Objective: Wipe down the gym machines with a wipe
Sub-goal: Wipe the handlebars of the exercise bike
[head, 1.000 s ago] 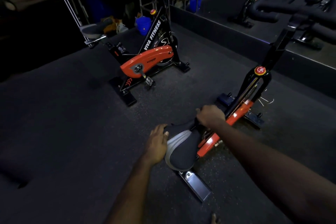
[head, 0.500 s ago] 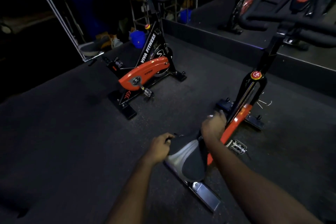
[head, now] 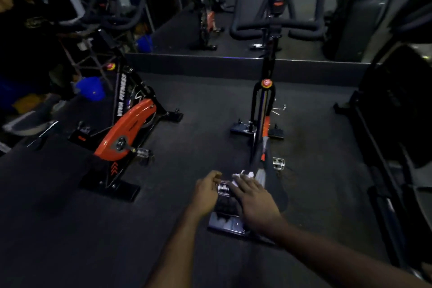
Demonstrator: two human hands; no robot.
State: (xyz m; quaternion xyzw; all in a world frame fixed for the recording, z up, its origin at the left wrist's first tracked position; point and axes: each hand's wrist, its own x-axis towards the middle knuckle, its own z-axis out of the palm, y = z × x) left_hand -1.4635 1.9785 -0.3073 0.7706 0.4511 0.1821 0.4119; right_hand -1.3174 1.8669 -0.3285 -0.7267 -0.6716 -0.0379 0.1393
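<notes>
A black and orange spin bike (head: pixel 263 110) stands straight ahead of me, its black saddle (head: pixel 274 186) just below my view. My right hand (head: pixel 253 199) lies to the left of the saddle with its fingers stretched out. A white wipe (head: pixel 249 174) shows under the fingertips. My left hand (head: pixel 207 192) hovers with curled fingers beside a metal pedal (head: pixel 222 189). Blur hides whether it holds anything. The bike's rear foot (head: pixel 228 224) lies under my hands.
A second orange spin bike (head: pixel 127 128) marked VIVA FITNESS stands to the left on the dark rubber floor (head: pixel 198 124). A wall mirror (head: pixel 245 30) with a low black base runs across the back. Dark machine frames (head: pixel 385 147) line the right side, and clutter with a blue tub (head: pixel 92 91) fills the left.
My view swung to look along the bike from behind. My right hand left the saddle's nose and flattened out to the saddle's left. My left hand came off the saddle's rear edge.
</notes>
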